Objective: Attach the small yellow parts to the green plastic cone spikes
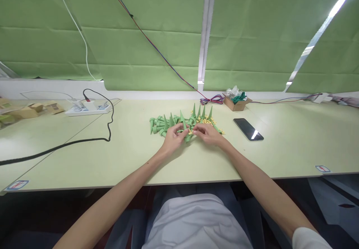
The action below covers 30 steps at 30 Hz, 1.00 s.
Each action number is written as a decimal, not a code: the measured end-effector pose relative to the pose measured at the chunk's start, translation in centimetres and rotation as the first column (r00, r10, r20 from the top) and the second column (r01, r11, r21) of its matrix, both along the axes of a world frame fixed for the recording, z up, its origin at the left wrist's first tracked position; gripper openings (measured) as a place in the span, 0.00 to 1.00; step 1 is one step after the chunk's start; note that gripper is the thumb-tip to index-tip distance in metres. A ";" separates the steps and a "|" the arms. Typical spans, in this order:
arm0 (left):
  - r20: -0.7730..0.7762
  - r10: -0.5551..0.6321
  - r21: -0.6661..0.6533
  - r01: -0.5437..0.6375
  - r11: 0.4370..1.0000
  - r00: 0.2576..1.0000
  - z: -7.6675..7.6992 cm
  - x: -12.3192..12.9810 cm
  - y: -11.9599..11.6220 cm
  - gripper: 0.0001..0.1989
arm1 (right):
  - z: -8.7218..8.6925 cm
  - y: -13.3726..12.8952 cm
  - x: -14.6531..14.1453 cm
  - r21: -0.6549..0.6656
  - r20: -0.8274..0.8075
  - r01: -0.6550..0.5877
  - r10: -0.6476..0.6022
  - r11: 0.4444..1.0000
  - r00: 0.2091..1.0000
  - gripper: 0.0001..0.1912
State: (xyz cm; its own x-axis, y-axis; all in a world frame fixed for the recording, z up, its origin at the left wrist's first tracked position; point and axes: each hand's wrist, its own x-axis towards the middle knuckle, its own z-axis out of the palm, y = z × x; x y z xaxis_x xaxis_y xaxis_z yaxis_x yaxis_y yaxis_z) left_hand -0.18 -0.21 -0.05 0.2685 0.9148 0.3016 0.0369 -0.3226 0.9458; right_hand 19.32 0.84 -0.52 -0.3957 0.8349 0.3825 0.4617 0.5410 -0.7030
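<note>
My left hand (176, 137) is closed around a green plastic cone-shaped spike (183, 120), its tip pointing up. Close beside it, my right hand (206, 133) pinches a small yellow piece (190, 132) against the spike's lower part. Whether the piece sits in the spike or only touches it, I cannot tell. Behind and left of my hands lies a heap of similar green spikes (158, 124), some lying flat and some standing point up. Small yellow pieces (206, 121) are spread in a pile behind my right hand, with several green spikes standing among them.
A black phone (248, 129) lies to the right. Behind it stands a small cardboard box (237, 104) with clear and green wrapping, next to coiled wires (212, 99). On the left are a power strip (88, 108), a black cable (84, 140) and cardboard pieces (26, 111).
</note>
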 end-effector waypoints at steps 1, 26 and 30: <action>-0.005 -0.001 -0.001 0.001 1.000 1.000 -0.1 0.0 0.1 0.14 | 0.0 0.0 0.0 -0.001 0.003 -0.001 0.001 1.000 1.000 0.11; -0.082 0.011 0.060 -0.007 0.998 0.997 -0.2 -0.3 0.1 0.13 | 0.0 -0.2 -0.3 0.001 0.015 0.020 -0.020 1.000 1.000 0.13; -0.167 0.084 0.219 -0.046 0.975 0.982 -0.5 -0.3 0.1 0.13 | -0.1 -0.1 -0.3 0.011 -0.053 0.054 -0.053 0.999 0.997 0.14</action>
State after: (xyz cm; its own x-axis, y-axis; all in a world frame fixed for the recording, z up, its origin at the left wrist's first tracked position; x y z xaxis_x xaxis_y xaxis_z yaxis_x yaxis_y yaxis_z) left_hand -0.43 -0.15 -0.51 0.2764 0.8516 0.4453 0.2222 -0.5074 0.8326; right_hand 18.97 0.72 -0.61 -0.3300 0.8493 0.4121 0.4528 0.5255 -0.7203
